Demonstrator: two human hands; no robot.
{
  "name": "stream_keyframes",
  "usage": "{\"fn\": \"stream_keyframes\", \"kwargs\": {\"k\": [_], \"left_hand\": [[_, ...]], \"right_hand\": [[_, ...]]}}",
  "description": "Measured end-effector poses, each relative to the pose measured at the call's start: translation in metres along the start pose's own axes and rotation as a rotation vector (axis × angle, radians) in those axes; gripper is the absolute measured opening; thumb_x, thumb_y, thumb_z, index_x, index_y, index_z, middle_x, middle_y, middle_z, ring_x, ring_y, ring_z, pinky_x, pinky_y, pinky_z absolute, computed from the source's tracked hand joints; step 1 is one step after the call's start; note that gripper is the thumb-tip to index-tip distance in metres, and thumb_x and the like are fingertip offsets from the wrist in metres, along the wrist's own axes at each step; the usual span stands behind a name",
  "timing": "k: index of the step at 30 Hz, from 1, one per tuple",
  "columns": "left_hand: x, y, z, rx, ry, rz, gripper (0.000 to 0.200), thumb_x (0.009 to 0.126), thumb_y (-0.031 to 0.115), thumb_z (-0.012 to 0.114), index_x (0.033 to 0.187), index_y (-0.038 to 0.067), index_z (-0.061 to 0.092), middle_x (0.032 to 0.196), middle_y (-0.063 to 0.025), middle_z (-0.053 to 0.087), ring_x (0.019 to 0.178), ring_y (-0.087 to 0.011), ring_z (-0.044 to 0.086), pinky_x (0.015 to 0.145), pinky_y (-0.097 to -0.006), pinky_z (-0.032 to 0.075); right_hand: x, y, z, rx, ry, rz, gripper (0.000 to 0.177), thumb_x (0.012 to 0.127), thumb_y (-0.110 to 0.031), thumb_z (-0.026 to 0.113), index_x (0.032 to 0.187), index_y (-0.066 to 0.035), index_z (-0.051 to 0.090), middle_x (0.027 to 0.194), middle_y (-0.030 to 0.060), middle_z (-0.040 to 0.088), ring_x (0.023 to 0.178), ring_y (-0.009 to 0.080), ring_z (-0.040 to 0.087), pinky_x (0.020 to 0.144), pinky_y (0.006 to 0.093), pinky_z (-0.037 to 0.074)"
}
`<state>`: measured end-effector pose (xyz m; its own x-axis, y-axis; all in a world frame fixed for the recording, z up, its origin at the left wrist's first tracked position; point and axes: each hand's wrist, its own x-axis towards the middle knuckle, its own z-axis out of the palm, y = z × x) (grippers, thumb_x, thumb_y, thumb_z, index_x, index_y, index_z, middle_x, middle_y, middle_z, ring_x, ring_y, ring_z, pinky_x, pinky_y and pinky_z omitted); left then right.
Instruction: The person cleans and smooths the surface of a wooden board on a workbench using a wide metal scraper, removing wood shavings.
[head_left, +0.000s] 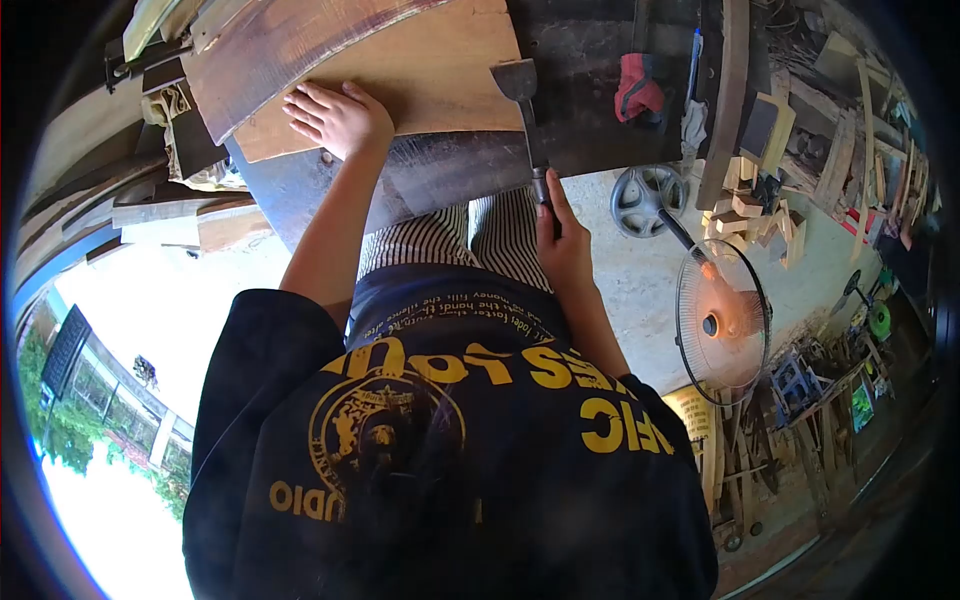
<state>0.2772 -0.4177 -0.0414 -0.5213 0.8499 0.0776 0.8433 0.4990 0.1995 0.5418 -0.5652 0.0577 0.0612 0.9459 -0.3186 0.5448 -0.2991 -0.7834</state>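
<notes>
Head view looks down past the person's dark shirt to a dark counter (600, 60) that carries a broad pale board (440, 70). A darker curved plank (290, 40) lies across the board's left part.

The left hand (335, 118) lies open and flat on the board's near left corner, fingers together, pressing down. The right hand (563, 240) is closed around the handle of a chisel (525, 100). Its wide blade sits at the board's right edge, where wood meets counter.

The step in hand looks like paring or scraping at that edge, one hand bracing and the other driving. A next push would call for firm weight from the bracing hand so the board does not slide. It would also need a low blade angle and a stroke directed away from the body. The bracing hand is well apart from the blade's line, which suits this.

On the floor to the right stands a fan (720, 320), near the right forearm, where it could crowd a backward draw of the elbow. Beyond it, wood offcuts (745, 195) are stacked, with a spoked wheel (645, 195) just beside them. A red cloth (640, 88) lies on the counter right of the blade, apart from it. The curved plank limits free board surface on the left.
</notes>
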Motion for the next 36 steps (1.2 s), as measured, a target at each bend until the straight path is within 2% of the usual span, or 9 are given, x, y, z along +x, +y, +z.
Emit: {"fn": "stream_keyframes", "kwargs": {"k": [11, 13, 14, 18, 25, 29, 30, 34, 36], "left_hand": [[0.0, -0.002, 0.001, -0.009, 0.006, 0.024, 0.07, 0.097, 0.036, 0.03, 0.145, -0.012, 0.012, 0.152, -0.0327, 0.009, 0.143, -0.0462, 0.004, 0.117, -0.0527, 0.005], [-0.001, -0.004, 0.002, -0.003, 0.011, 0.023, 0.07, 0.097, 0.036, 0.03, 0.145, -0.012, 0.012, 0.152, -0.0328, 0.009, 0.143, -0.0461, 0.004, 0.117, -0.0529, 0.005], [-0.002, -0.004, 0.001, -0.002, 0.007, 0.019, 0.07, 0.097, 0.036, 0.031, 0.145, -0.011, 0.012, 0.152, -0.0328, 0.009, 0.143, -0.0462, 0.004, 0.117, -0.0531, 0.005], [0.0, -0.001, -0.001, 0.004, -0.008, 0.008, 0.07, 0.096, 0.035, 0.031, 0.145, -0.011, 0.011, 0.152, -0.033, 0.009, 0.143, -0.0461, 0.003, 0.116, -0.0532, 0.004], [0.001, -0.002, 0.001, -0.014, 0.008, 0.01, 0.069, 0.096, 0.034, 0.032, 0.145, -0.011, 0.012, 0.152, -0.0331, 0.009, 0.143, -0.0464, 0.004, 0.116, -0.0536, 0.005], [0.0, -0.002, 0.0, -0.002, 0.005, 0.02, 0.069, 0.096, 0.034, 0.032, 0.145, -0.011, 0.012, 0.152, -0.0336, 0.01, 0.143, -0.0475, 0.004, 0.116, -0.0542, 0.004], [0.0, -0.002, -0.001, 0.007, 0.006, 0.027, 0.069, 0.096, 0.034, 0.032, 0.145, -0.011, 0.013, 0.152, -0.0338, 0.01, 0.143, -0.0479, 0.004, 0.116, -0.0544, 0.004], [-0.003, -0.002, 0.003, 0.002, -0.005, 0.017, 0.07, 0.096, 0.034, 0.032, 0.144, -0.011, 0.013, 0.152, -0.0343, 0.01, 0.143, -0.0485, 0.004, 0.116, -0.0549, 0.004], [-0.001, -0.005, 0.006, 0.026, 0.045, 0.033, 0.069, 0.096, 0.036, 0.033, 0.146, -0.007, 0.014, 0.153, -0.031, 0.012, 0.143, -0.0469, 0.006, 0.116, -0.0549, 0.007]], "right_hand": [[0.002, 0.012, 0.007, -0.058, 0.097, -0.135, 0.048, 0.093, -0.009, 0.056, 0.14, -0.013, 0.047, 0.109, 0.0217, 0.066, 0.089, 0.0359, 0.068, 0.074, 0.0356, 0.053], [0.0, 0.014, 0.004, -0.061, 0.06, -0.067, 0.048, 0.092, -0.009, 0.057, 0.139, -0.014, 0.048, 0.099, 0.0215, 0.068, 0.083, 0.0355, 0.068, 0.07, 0.0368, 0.053], [-0.004, 0.015, 0.003, -0.061, 0.124, -0.153, 0.048, 0.092, -0.011, 0.057, 0.139, -0.016, 0.048, 0.087, 0.02, 0.068, 0.076, 0.0344, 0.067, 0.066, 0.0387, 0.053], [-0.032, 0.027, -0.006, -0.136, 0.049, -0.08, 0.048, 0.092, -0.015, 0.059, 0.139, -0.017, 0.049, 0.078, 0.0198, 0.066, 0.065, 0.0336, 0.064, 0.061, 0.04, 0.051], [0.049, 0.001, 0.025, -0.11, 0.176, -0.205, 0.049, 0.092, -0.014, 0.059, 0.139, -0.018, 0.047, 0.079, 0.0203, 0.066, 0.069, 0.0367, 0.064, 0.06, 0.0446, 0.05], [0.003, -0.003, -0.003, -0.122, 0.038, -0.095, 0.048, 0.092, -0.012, 0.057, 0.14, -0.013, 0.047, 0.086, 0.0215, 0.067, 0.073, 0.0366, 0.066, 0.063, 0.0413, 0.052], [-0.001, -0.009, -0.007, -0.114, 0.013, -0.054, 0.047, 0.093, -0.012, 0.056, 0.139, -0.012, 0.048, 0.095, 0.0223, 0.068, 0.08, 0.0367, 0.068, 0.067, 0.0393, 0.053], [0.001, -0.011, 0.003, -0.03, 0.074, -0.088, 0.046, 0.093, -0.011, 0.055, 0.139, -0.012, 0.048, 0.105, 0.0231, 0.067, 0.089, 0.0371, 0.068, 0.072, 0.0388, 0.054], [-0.001, -0.009, 0.002, -0.008, 0.068, -0.066, 0.045, 0.094, -0.011, 0.055, 0.139, -0.011, 0.048, 0.113, 0.0238, 0.064, 0.095, 0.0373, 0.066, 0.075, 0.0373, 0.054]]}}
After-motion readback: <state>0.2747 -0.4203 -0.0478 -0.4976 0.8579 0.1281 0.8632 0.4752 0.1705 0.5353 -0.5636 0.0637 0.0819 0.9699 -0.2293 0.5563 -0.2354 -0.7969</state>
